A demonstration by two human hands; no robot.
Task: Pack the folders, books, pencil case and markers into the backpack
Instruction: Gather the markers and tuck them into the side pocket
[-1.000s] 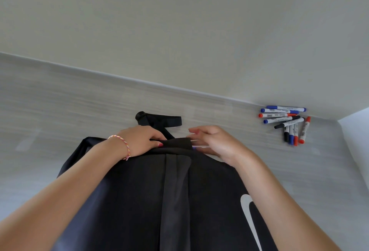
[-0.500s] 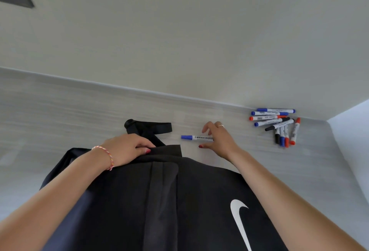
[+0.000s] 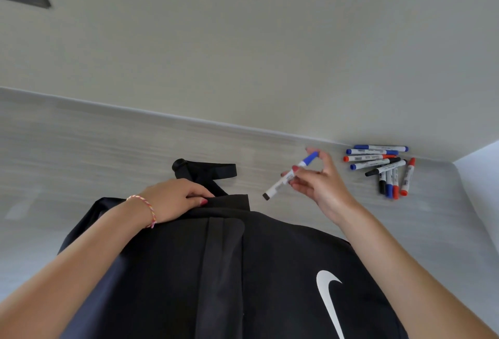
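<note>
I see right hand (image 3: 321, 184), grip pinched on blue-capped marker (image 3: 290, 175) above worktop (image 3: 108, 149); left hand (image 3: 175, 198) clamps backpack (image 3: 216, 271) top edge; marker pile (image 3: 383, 168) far right

Backpack (image 3: 216, 271): lower body cut off by bottom edge | markers (image 3: 383, 166): label print too small to read
</note>
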